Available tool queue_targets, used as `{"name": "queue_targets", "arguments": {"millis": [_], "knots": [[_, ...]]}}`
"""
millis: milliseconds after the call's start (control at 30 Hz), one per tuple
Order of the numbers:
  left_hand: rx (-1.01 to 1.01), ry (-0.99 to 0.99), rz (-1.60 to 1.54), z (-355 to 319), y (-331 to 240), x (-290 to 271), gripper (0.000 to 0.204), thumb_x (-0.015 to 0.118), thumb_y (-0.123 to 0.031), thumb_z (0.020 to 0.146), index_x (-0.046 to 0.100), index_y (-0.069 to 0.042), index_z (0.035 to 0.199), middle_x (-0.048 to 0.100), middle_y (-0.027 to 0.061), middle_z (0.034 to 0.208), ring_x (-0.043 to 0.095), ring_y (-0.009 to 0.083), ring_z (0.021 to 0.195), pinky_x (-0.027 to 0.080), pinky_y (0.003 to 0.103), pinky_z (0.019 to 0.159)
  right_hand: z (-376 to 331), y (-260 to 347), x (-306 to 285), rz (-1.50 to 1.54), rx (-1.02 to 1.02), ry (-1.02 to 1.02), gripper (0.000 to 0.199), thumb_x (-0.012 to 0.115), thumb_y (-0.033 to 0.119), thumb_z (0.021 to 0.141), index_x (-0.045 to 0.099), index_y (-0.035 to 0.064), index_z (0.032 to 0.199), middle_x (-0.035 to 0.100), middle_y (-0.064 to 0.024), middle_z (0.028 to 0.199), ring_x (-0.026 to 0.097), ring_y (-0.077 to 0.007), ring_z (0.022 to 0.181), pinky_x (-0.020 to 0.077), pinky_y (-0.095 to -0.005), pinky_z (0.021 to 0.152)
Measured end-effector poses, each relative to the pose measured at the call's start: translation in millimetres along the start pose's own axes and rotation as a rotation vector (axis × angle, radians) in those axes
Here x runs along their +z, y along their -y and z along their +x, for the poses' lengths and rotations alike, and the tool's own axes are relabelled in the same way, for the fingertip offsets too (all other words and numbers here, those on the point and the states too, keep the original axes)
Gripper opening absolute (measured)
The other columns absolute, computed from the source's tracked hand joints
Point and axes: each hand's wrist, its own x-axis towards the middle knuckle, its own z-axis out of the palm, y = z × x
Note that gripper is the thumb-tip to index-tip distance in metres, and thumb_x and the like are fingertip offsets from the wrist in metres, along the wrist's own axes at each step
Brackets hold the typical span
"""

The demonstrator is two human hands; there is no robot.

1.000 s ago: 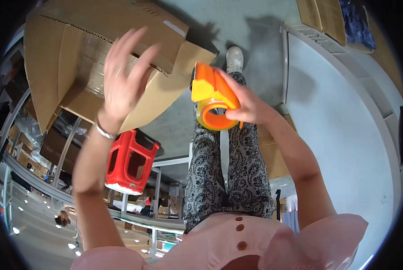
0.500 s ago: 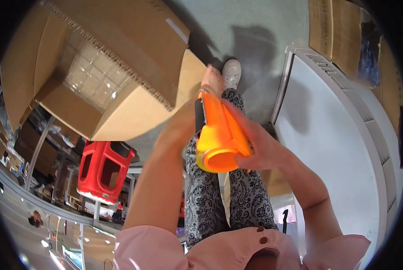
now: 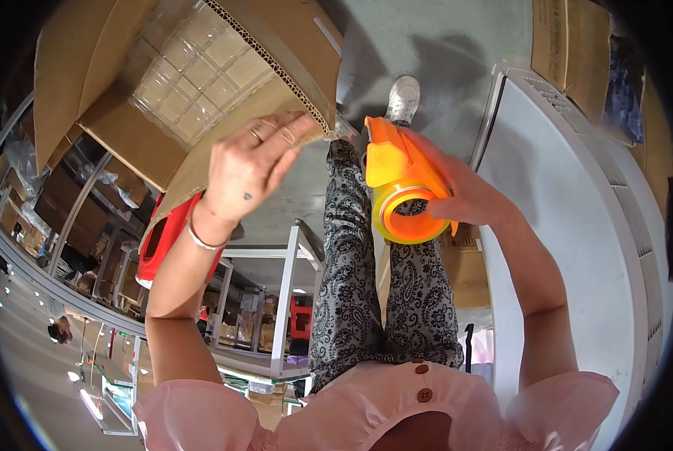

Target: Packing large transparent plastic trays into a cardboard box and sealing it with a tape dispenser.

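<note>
A big brown cardboard box (image 3: 130,128) stands at the upper left with its top open, and clear plastic trays with square cells (image 3: 197,71) lie inside. My left hand (image 3: 250,161) is at the corner of the box's near flap (image 3: 182,177), fingers closed over the flap's edge beside the corrugated rim of another flap. In my right hand (image 3: 464,188) is an orange tape dispenser (image 3: 389,154) with a yellow-edged roll, held in front of my legs. Something clear and shiny, perhaps tape, shows at the box corner just past my left fingertips.
To the right stands a large pale grey panel-like cabinet (image 3: 569,225), with more cardboard boxes (image 3: 569,52) beyond it. A red plastic stool (image 3: 160,240) is partly hidden behind my left arm. White metal frames (image 3: 288,293) and loaded shelves fill the lower left.
My left hand has come back from beyond the dispenser to the box flap on the left. The dispenser has moved slightly right and away from me. The near flap has changed angle.
</note>
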Motion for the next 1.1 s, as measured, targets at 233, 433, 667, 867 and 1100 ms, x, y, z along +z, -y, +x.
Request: {"name": "queue_targets", "arguments": {"millis": [233, 433, 667, 867, 1100], "knots": [[0.107, -0.083, -0.016, 6, 0, 4, 0.028, 0.065, -0.013, 0.073, 0.064, -0.009, 0.1, 0.064, 0.0064, 0.093, 0.062, 0.0221, 0.081, 0.052, 0.03, 0.065, 19, -20, 23, -0.233, -0.082, -0.065, 0.088, 0.06, 0.017, 0.064, 0.016, 0.0036, 0.138, 0.054, -0.017, 0.111, 0.054, -0.0293, 0.103, 0.0402, -0.0336, 0.09], [0.054, -0.083, -0.018, 4, -3, -9, 0.028, 0.066, -0.013, 0.073, 0.062, -0.005, 0.1, 0.064, 0.0085, 0.093, 0.062, 0.0246, 0.081, 0.051, 0.032, 0.068, 32, -31, 41, -0.168, -0.259, -0.133, 0.088, 0.061, 0.017, 0.064, 0.015, 0.0022, 0.138, 0.053, -0.021, 0.111, 0.054, -0.0322, 0.102, 0.041, -0.0346, 0.089], [-0.158, -0.031, 0.239, -36, 26, -31, 0.019, 0.059, -0.012, 0.08, 0.059, -0.005, 0.098, 0.061, 0.0113, 0.078, 0.059, 0.0262, 0.065, 0.048, 0.034, 0.058, 53, -8, 55, -0.115, -0.198, -0.161, 0.09, 0.061, 0.017, 0.063, 0.013, 0.0048, 0.138, 0.048, -0.0221, 0.118, 0.05, -0.0325, 0.109, 0.0377, -0.0354, 0.095], [-0.173, -0.251, 0.309, 69, 12, -46, 0.012, 0.057, -0.015, 0.084, 0.053, -0.006, 0.077, 0.046, 0.0158, 0.048, 0.05, 0.0335, 0.045, 0.039, 0.04, 0.041, 86, 65, -14, 0.18, -0.362, -0.318, 0.074, 0.06, 0.016, 0.067, 0.028, 0.0092, 0.134, 0.054, -0.0081, 0.102, 0.053, -0.0179, 0.095, 0.043, -0.0338, 0.086], [-0.203, -0.536, -0.358, 285, -14, -97, 0.034, 0.049, -0.027, 0.09, 0.057, 0.005, 0.097, 0.063, 0.0125, 0.091, 0.057, 0.0203, 0.085, 0.042, 0.028, 0.076, 101, 262, -200, 0.505, -0.071, -0.162, 0.016, 0.058, 0.022, 0.069, 0.057, 0.0086, 0.078, 0.058, -0.0014, 0.067, 0.056, -0.0138, 0.057, 0.0492, -0.0274, 0.056]]}}
